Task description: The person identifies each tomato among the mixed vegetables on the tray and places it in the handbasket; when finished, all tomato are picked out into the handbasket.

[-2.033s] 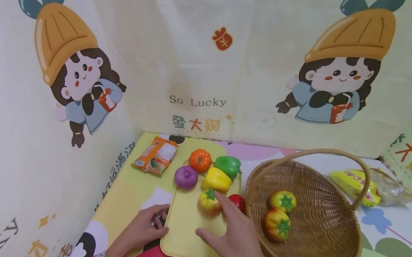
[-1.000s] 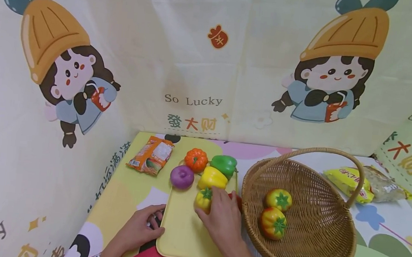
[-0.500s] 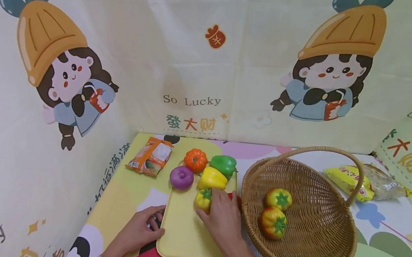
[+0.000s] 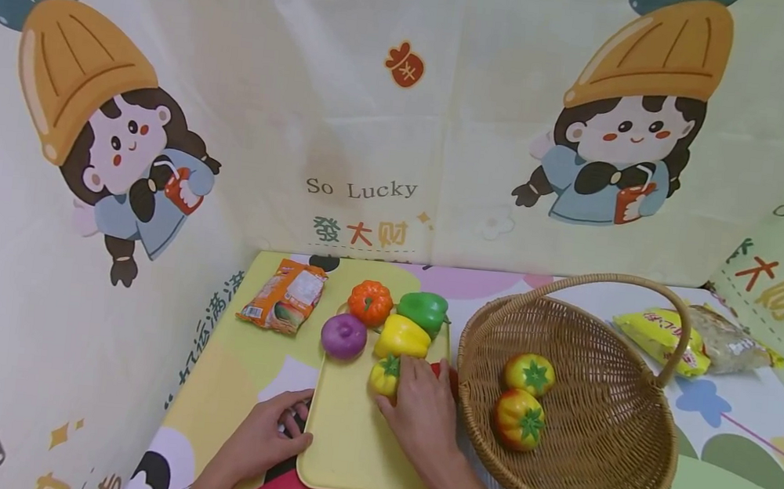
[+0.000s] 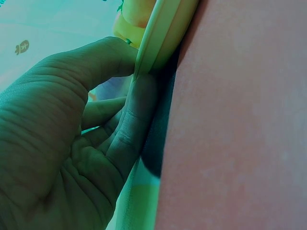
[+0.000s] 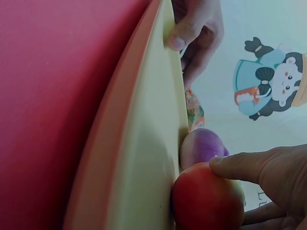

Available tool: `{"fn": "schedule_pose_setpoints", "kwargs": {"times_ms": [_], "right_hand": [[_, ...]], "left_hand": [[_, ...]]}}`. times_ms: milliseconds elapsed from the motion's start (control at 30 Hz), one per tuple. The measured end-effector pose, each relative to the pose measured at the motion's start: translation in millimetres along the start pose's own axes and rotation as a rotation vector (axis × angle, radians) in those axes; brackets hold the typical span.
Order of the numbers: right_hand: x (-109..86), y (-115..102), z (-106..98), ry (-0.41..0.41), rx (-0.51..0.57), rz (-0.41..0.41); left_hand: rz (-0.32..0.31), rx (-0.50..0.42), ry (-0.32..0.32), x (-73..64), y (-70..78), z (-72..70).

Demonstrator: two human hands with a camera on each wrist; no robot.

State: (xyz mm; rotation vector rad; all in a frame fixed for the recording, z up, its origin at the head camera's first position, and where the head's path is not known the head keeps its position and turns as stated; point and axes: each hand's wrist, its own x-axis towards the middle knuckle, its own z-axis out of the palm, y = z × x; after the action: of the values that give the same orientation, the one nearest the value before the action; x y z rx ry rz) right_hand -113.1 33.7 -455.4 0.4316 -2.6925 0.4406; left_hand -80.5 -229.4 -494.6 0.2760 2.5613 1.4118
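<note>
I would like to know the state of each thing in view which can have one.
Tray: lying flat, partly bare
Left hand: pinches the tray's edge
Right hand: grips a leaf-topped fruit
Basket: standing, handle up, holding two similar fruits
Orange packet: lying down; sealed or not, unclear
Yellow packet: lying down; seal unclear

Right fingers [image 4: 411, 371]: grip yellow fruit [image 4: 383, 377] | left fingers [image 4: 295, 399]: hold tray [image 4: 351, 445] | basket [image 4: 609, 423]: two fruits [image 4: 513, 423] (green-leaved)
</note>
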Motion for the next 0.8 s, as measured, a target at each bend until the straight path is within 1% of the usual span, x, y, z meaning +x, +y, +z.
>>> {"fn": "schedule_pose_setpoints", "kwargs": {"times_ms": [333, 433, 633, 800], "right_hand": [[-0.7, 0.6, 1.5, 0.0, 0.011, -0.004], [-1.4, -0.5, 0.1, -0.001, 0.031, -0.001], [-2.2, -4.2, -7.2, -0.029, 0.113, 0.035], [-2.3, -10.5, -18.8, -0.044, 0.185, 0.075]], "left_hand": [[0.0, 0.012, -0.003, 0.0, -1.3, 0.4], [-0.001, 0.013, -0.005, -0.5, -1.1, 0.2], [0.002, 0.002, -0.009, -0.7, 0.7, -0.1], [0.002, 0.006, -0.005, -0.7, -0.8, 0.6]]}}
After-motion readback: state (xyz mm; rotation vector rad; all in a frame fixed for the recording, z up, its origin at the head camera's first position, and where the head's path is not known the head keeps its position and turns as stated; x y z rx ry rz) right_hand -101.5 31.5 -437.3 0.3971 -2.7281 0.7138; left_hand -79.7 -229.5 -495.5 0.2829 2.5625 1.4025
